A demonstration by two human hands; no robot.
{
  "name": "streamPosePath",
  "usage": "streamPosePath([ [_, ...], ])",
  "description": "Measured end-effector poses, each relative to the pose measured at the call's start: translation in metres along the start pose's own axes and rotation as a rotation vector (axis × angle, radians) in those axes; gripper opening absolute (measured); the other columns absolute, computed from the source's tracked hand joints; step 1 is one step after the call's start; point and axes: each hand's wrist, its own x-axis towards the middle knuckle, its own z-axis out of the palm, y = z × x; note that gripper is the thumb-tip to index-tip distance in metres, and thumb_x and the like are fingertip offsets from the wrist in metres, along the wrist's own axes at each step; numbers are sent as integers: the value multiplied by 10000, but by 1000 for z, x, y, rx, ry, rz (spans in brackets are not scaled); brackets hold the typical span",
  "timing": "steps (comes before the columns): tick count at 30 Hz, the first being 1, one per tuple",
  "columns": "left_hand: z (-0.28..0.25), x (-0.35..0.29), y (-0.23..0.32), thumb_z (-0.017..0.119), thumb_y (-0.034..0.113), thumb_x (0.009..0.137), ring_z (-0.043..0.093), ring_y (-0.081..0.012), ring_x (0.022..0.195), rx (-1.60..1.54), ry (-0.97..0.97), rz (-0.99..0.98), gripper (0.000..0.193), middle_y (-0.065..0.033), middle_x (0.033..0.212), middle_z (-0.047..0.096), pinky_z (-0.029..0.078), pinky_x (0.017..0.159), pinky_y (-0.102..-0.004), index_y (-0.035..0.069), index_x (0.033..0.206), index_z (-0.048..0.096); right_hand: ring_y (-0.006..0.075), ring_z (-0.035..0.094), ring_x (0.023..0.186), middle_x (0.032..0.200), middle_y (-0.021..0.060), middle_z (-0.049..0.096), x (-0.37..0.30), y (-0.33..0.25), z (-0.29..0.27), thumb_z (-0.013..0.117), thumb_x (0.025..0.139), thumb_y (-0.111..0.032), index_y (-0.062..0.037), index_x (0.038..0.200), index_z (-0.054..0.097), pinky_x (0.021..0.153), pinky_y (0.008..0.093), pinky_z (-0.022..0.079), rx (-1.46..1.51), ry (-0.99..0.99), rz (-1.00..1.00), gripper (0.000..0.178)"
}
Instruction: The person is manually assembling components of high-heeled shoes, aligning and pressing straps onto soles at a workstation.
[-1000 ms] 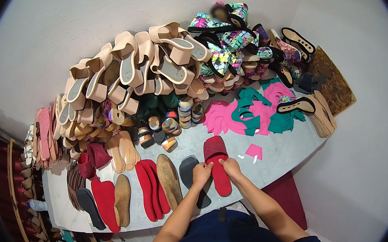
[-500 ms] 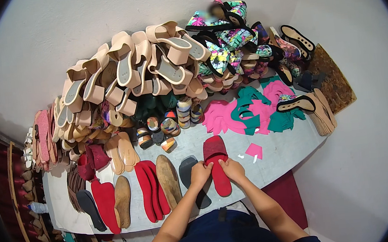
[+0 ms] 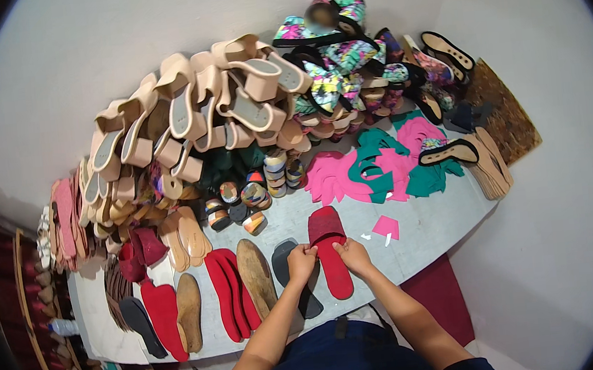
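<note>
Near the table's front edge lies a red slide slipper [image 3: 336,274], its toe pointing away from me and a wide red strap [image 3: 325,226] across its front. My left hand [image 3: 302,263] grips the strap's left edge, with the fingers closed. On the opposite edge my right hand [image 3: 353,256] pinches the strap where it meets the sole. Both hands' fingertips are partly hidden. Just left of the slipper, partly under my left hand and forearm, is a black sole [image 3: 283,257]. Beside that stands a wooden shoe last [image 3: 257,278], then several red soles [image 3: 231,295].
Beige heeled sandals [image 3: 254,110] and floral sandals [image 3: 333,85] are piled along the wall. Pink and green cut pieces [image 3: 380,166] lie at right, with a pink scrap [image 3: 385,228] nearer. Patterned heel blocks [image 3: 253,221] sit mid-table. Another wooden last [image 3: 189,313] is at left.
The whole view has shifted slightly. Both hands still hold the strap's edges; my left hand sits a little farther left along the strap's side. The slipper stays nearly in place.
</note>
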Motion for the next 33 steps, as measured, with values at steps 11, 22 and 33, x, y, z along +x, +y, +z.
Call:
streamPosePath([
  [11,1,-18,-2,574,294,790,496,-132,618,23,-153,-197,468,-62,803,561,409,542,-270,-46,1090,459,359,561,880,948,233,574,-36,-24,-14,514,783,-418,53,1015,519,737,391,451,-37,-61,99,525],
  [22,16,-84,-27,669,264,729,561,-162,786,87,-192,-125,464,-130,917,579,454,659,-305,-67,1011,507,98,432,474,608,19,515,0,9,10,637,754,-250,-44,668,542,466,232,370,635,-215,334,242],
  [33,28,-80,16,734,221,640,568,-177,672,-57,-325,-394,452,-138,845,586,449,609,-286,-66,927,534,228,591,671,752,156,571,18,22,19,656,712,-62,39,778,529,553,378,514,1058,-126,571,175],
])
